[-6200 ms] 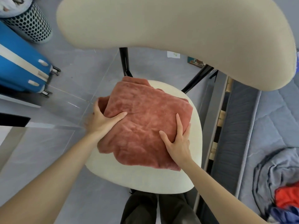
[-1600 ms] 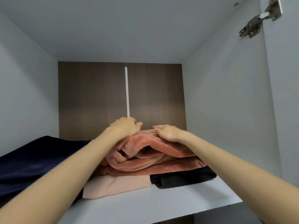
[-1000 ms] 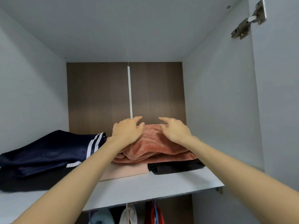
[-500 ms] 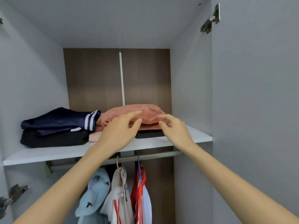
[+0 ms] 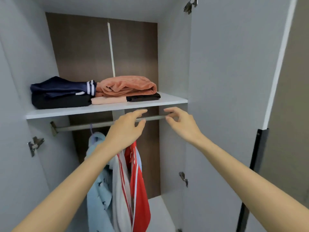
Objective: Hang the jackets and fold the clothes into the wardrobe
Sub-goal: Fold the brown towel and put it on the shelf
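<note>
Hands (image 5: 127, 129) (image 5: 183, 125) loose below white shelf (image 5: 167, 99), grey wardrobe (image 5: 225, 81)

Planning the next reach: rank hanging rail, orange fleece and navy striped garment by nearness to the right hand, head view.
1. Hanging rail, just behind the right hand.
2. Orange fleece, shelf above, leftward.
3. Navy striped garment, shelf's far left.

The wardrobe (image 5: 173, 52) has pale grey side walls and a brown wood-grain back panel (image 5: 80, 47) split by 1 white strip (image 5: 111, 51). A white shelf (image 5: 172, 99) runs just above the left grip (image 5: 125, 129) and right grip (image 5: 183, 125), a metal rail (image 5: 80, 127) behind them. Right of the right grip stands its open grey door (image 5: 234, 81) with 2 hinges (image 5: 184, 179), then a beige wall (image 5: 294, 81).
</note>
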A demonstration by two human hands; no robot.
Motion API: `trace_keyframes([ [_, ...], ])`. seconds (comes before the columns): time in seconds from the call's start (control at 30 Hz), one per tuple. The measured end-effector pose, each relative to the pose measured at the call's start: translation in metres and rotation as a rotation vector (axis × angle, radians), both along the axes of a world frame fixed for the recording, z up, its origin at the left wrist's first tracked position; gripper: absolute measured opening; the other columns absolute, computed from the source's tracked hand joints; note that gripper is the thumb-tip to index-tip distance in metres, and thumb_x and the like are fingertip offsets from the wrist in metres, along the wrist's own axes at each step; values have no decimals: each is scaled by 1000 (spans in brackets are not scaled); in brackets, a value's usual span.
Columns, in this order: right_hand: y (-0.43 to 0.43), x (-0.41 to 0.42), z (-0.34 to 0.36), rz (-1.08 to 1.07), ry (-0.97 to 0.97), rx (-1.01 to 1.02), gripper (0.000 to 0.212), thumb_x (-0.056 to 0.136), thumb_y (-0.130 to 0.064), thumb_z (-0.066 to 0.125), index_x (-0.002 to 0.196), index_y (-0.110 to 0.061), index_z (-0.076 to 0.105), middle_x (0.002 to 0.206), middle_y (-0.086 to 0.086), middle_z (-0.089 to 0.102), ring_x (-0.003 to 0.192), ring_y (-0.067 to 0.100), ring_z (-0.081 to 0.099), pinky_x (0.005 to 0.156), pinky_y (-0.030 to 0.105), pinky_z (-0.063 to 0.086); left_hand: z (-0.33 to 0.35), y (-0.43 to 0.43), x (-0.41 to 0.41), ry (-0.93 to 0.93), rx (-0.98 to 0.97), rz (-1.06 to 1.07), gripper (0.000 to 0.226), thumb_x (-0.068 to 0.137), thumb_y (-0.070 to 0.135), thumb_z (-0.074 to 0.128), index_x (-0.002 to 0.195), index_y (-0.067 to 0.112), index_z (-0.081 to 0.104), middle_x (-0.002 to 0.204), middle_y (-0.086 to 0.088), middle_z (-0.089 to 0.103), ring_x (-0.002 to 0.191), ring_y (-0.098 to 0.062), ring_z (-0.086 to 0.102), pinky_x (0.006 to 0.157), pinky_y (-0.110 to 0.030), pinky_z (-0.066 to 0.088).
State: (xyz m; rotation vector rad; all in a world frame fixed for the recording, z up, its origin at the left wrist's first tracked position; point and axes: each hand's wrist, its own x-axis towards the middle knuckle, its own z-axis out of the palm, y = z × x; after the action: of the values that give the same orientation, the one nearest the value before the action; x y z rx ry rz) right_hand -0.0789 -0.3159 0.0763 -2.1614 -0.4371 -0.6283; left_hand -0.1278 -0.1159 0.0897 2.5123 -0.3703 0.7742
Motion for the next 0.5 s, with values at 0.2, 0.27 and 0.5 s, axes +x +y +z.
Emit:
trace_keyframes([
  [0.2,-39,-116,-52,-109,110,27,28,97,-27,51,124,-33,57,104,-16,63,79,10,62,78,33,52,-56,-29,-72,116,3,-131,42,97,32,47,139,36,45,133,7,58,115,-15,57,97,-34,41],
  [0.27,-57,-151,-64,-148,145,24,28,98,-28,50,125,-32,57,109,-13,63,81,8,62,78,32,53,-65,-42,-97,156,-6,-186,43,97,31,47,140,35,44,134,7,57,117,-17,57,99,-38,44],
  [0.5,-129,-263,-101,-345,170,77,26,96,-28,48,119,-35,59,103,-17,66,71,-2,60,67,21,46,-87,-114,-171,204,64,-356,43,98,32,48,141,35,43,137,7,55,126,-21,50,103,-40,41],
])
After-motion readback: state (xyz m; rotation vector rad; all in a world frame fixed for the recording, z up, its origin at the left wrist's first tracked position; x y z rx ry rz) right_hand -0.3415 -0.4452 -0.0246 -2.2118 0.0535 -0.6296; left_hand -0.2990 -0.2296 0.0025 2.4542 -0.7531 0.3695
